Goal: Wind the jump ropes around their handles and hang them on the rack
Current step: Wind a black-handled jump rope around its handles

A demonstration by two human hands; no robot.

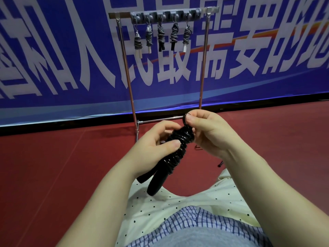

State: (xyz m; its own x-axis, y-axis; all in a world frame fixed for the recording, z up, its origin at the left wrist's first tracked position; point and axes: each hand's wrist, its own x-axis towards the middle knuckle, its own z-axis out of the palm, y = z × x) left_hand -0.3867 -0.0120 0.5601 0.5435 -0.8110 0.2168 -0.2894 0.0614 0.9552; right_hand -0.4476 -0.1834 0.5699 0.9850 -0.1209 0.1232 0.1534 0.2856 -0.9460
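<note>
Both forearms reach forward from the bottom of the view, bare, meeting over the person's lap. The left hand [156, 141] curls around the middle of a black jump rope [175, 154], thumb laid across the coils and fingers wrapped behind, so its grip is closed on the bundle. The rope is wound tightly round its two black handles, whose free ends splay apart and point down toward the dotted cream fabric [178, 207] on the lap. The right hand [204, 129] is raised at the bundle's upper end, thumb and forefinger pinching a small ring [187, 114] at the top of the wound rope; the other fingers are curled loosely beside it.

Beyond the hands a metal rack [167, 14] stands on the red floor [53, 166]. Five wound ropes [161, 35] hang from hooks along its top bar, side by side, some with white handles and some with black.

Behind the rack stretches a blue banner [62, 59] with large white Chinese characters; "人民最需要的地" can be made out, the row being cut off at both edges. A second row above is cropped too far to read.
</note>
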